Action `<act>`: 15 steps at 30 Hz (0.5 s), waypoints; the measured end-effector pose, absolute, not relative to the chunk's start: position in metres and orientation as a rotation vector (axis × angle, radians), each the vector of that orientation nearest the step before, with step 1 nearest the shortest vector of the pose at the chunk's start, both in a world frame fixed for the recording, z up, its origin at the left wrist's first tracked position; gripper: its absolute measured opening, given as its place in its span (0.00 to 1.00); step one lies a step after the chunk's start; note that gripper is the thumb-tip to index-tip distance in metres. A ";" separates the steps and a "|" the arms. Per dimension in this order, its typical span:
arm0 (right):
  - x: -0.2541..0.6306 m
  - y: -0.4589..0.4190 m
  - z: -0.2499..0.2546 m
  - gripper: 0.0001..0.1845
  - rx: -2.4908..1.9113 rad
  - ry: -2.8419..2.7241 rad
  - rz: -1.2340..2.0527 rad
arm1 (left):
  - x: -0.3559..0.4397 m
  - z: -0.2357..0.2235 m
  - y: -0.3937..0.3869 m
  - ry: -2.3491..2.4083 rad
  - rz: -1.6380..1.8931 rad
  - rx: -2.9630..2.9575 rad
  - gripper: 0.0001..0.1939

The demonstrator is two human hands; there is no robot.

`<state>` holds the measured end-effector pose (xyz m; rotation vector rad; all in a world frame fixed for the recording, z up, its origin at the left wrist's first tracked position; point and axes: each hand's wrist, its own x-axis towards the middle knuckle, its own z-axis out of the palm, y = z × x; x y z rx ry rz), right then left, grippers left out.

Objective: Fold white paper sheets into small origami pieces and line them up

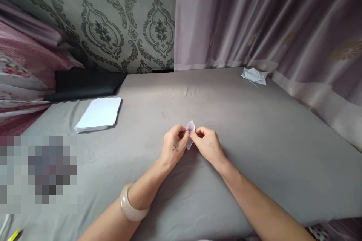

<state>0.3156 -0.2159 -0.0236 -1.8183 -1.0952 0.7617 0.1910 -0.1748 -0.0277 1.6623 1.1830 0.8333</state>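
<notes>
A small piece of folded white paper [191,124] is pinched between both hands, just above the middle of the grey cloth. My left hand [174,143] grips its left side with thumb and curled fingers. From the other side, my right hand [207,142] holds the paper the same way, the two thumbs almost meeting over it. Its upper and lower tips stick out past the thumbs, while the middle is partly hidden. A pale bangle [131,205] circles my left forearm.
A stack of white paper [99,113] lies at the left, with a black cloth-like item [87,83] behind it. Folded white papers [255,76] rest at the back right. Curtains [283,26] border the grey cloth [268,131]. Something yellow [14,234] sits at the lower left.
</notes>
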 end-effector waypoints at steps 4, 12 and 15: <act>0.315 -0.217 -0.021 0.12 -1.787 -1.154 0.779 | 0.191 -0.026 -0.176 1.215 0.813 1.755 0.10; 0.316 -0.216 -0.027 0.11 -1.830 -1.162 0.787 | 0.192 -0.032 -0.175 1.241 0.784 1.807 0.10; 0.317 -0.215 -0.029 0.12 -1.792 -1.146 0.841 | 0.192 -0.030 -0.173 1.182 0.775 1.639 0.10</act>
